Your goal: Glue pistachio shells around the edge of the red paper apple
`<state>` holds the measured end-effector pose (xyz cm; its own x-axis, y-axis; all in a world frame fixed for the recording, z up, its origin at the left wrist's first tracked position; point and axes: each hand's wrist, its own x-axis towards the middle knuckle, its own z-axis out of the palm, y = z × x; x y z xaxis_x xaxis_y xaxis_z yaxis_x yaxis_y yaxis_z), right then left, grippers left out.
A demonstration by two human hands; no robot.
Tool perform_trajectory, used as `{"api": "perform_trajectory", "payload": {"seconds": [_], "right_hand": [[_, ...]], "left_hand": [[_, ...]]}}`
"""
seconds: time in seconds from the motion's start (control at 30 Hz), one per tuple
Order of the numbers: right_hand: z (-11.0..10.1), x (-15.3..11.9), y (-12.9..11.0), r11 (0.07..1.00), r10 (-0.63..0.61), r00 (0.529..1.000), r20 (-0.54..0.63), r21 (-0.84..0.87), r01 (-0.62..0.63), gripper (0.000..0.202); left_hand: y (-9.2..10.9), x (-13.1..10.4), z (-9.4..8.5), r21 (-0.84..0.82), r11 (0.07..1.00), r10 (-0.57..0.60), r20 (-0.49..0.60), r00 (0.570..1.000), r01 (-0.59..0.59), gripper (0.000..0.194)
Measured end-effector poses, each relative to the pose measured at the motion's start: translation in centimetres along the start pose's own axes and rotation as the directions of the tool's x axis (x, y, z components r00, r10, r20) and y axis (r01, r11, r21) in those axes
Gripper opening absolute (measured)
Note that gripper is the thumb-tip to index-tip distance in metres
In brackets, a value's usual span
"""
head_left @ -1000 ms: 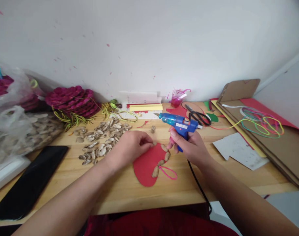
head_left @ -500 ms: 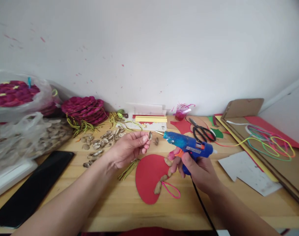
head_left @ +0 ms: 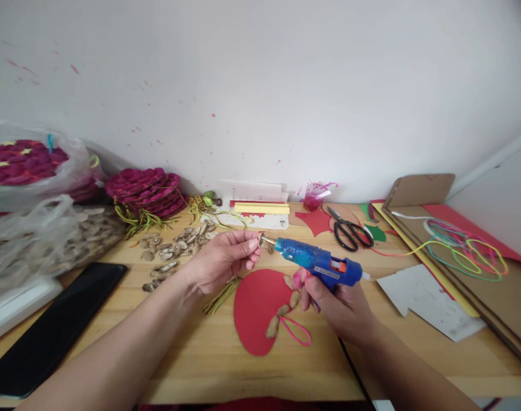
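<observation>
Clock directions taken from the red cut-out (head_left: 257, 308) on the table (head_left: 192, 365). Writing: white sticker (head_left: 327, 273) on the barrel of the blue glue gun (head_left: 305, 260), small print, unreadable.

Right hand (head_left: 343, 311), 2 o'clock, closed around the gun's grip; trigger pressure cannot be told. Left hand (head_left: 223, 257), 11 o'clock, pinching a small nutshell (head_left: 261, 240) between thumb and fingers, held at 12 o'clock above the cut-out. Gun's metal nozzle (head_left: 270, 242) is at the shell; actual contact unclear.

Change: half a second ago a gap separated nozzle and shell; now closed up. A second ago left hand was down at the cut-out's upper edge.

Cut-out flat, brown nuts (head_left: 271, 327) along its rim from 2 to 5 o'clock, pink loop (head_left: 302, 326) at 4. Loose shells (head_left: 181, 245), 10 o'clock. Black-handled scissors (head_left: 348, 235), 2 o'clock.
</observation>
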<state>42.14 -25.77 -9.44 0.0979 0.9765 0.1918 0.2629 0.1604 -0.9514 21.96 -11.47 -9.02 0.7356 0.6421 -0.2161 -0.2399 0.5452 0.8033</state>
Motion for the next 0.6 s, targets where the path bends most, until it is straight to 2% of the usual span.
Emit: {"api": "perform_trajectory", "payload": {"seconds": [0.6], "right_hand": [[0.10, 0.19, -0.26, 1.000, 0.009, 1.000, -0.025, -0.027, -0.010, 0.040]], "left_hand": [[-0.12, 0.09, -0.10, -0.014, 1.000, -0.020, -0.009, 1.000, 0.020, 0.029]]}}
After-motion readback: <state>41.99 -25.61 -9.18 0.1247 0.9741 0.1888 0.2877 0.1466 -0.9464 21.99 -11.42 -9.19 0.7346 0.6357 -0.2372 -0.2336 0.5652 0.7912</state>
